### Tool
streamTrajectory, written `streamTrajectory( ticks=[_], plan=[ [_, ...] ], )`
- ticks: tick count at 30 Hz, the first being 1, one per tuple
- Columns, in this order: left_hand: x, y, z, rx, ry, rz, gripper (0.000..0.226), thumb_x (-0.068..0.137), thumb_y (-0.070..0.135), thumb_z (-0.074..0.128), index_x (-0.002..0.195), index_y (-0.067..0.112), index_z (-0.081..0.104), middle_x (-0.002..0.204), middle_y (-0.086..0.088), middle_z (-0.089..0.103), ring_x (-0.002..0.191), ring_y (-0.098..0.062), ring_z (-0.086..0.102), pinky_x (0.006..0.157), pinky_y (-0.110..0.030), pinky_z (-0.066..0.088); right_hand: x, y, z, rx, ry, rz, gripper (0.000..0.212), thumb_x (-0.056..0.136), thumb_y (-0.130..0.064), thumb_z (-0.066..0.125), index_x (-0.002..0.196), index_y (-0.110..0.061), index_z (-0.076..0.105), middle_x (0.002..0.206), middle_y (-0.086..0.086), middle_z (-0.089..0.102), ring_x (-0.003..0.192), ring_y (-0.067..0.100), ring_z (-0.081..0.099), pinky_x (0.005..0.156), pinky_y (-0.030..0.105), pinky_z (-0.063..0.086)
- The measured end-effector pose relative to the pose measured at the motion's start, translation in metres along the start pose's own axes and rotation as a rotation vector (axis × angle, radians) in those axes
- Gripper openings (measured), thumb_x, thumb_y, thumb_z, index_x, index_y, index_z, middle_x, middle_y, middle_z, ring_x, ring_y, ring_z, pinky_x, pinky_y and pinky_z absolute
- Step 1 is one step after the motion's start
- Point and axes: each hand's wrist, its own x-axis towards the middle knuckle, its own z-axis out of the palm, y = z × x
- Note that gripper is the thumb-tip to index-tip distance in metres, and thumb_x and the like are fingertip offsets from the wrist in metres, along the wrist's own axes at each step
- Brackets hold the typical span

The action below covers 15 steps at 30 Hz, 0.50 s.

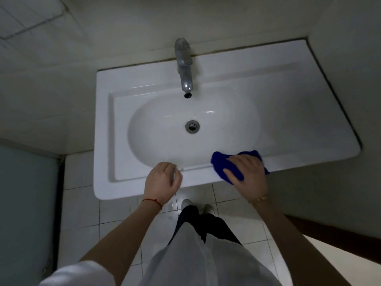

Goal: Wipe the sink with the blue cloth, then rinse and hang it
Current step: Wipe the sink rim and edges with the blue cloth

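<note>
Right hand (246, 169) has its fingers spread flat, pressing the blue cloth (226, 165) onto the sink's (288, 100) front rim, right of the basin, likely for broad wiping contact. Left hand (162, 179), loosely curled and empty, rests at the front edge, seemingly for balance.

The sink (288, 112) is white glazed ceramic, smooth and glossy, with bright highlights in the basin. The tap (184, 65) is metal, dull grey and only partly shiny near the spout. The drain (192, 126) has a grey metal ring. The cloth (224, 164) is blue soft fabric, matt and napped. The floor (115, 223) has pale glazed tiles with a faint sheen and dark grout lines.
</note>
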Motion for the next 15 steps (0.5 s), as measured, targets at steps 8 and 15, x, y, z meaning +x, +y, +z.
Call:
streamTrajectory(
  ticks=[8, 15],
  plan=[
    [0.031, 0.064, 0.038, -0.077, -0.090, 0.149, 0.038, 0.092, 0.031, 0.046, 0.099, 0.004, 0.072, 0.092, -0.009, 0.071, 0.085, -0.024, 0.065, 0.075, -0.030, 0.053, -0.001, 0.019, -0.002, -0.075, 0.171, 0.215, 0.035, 0.089, -0.044, 0.055, 0.092, -0.013, 0.071, 0.095, 0.003, 0.070, 0.090, 0.026, 0.062, 0.086, 0.043, 0.046],
    [0.048, 0.124, 0.071, -0.112, -0.078, 0.203, 0.036, 0.094, 0.029, 0.046, 0.096, 0.003, 0.071, 0.086, -0.008, 0.070, 0.079, -0.022, 0.063, 0.070, -0.033, 0.054, -0.007, 0.070, -0.027, -0.033, 0.137, 0.053, 0.032, 0.090, -0.042, 0.057, 0.099, -0.015, 0.072, 0.107, -0.002, 0.069, 0.099, 0.020, 0.061, 0.094, 0.041, 0.044]
  ],
)
